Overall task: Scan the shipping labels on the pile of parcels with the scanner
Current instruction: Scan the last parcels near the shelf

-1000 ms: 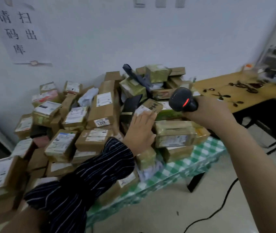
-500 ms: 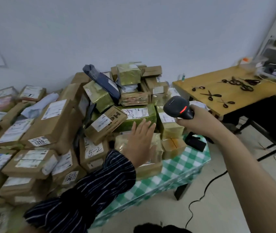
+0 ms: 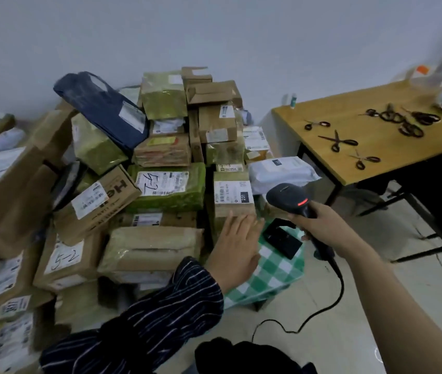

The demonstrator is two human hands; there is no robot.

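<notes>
R hand (image 3: 319,225) wrapped tight round the handle of the black scanner (image 3: 288,197), at the right edge of the parcel pile (image 3: 160,147). Scanner head tipped left twd the pile, red light lit on its back, cable (image 3: 341,287) dropping from the handle in a loop to the floor. Just left of the scanner head: an upright brown box (image 3: 222,209) w/ a white label (image 3: 230,191) printed "231" on its near face. L hand (image 3: 237,247), striped sleeve (image 3: 147,319) behind it, is flat w/ fingers straight and together, holding nothing. Its fingertips are at the lower front of that box; touching or just off it, can't tell. Between the two hands a small black stand (image 3: 281,238) sits on the green-white checked cloth (image 3: 273,271) under the pile's right end. Left of the brown box: green-wrapped parcel (image 3: 187,195) w/ a hand-marked label. Below that, a pale taped parcel (image 3: 149,247). Further left, a tilted carton (image 3: 98,203) w/ its label facing up, and nearer, a flat brown parcel (image 3: 63,263) marked "5-2". Top of pile, far side: dark blue bag parcel (image 3: 101,106) lying aslant, more brown and green boxes stacked to its right. White poly mailer (image 3: 281,171) just beyond the scanner. Right side of the room: wooden table (image 3: 389,141) w/ several scissors (image 3: 337,141) spread on it. Most label print too blurred to read.
</notes>
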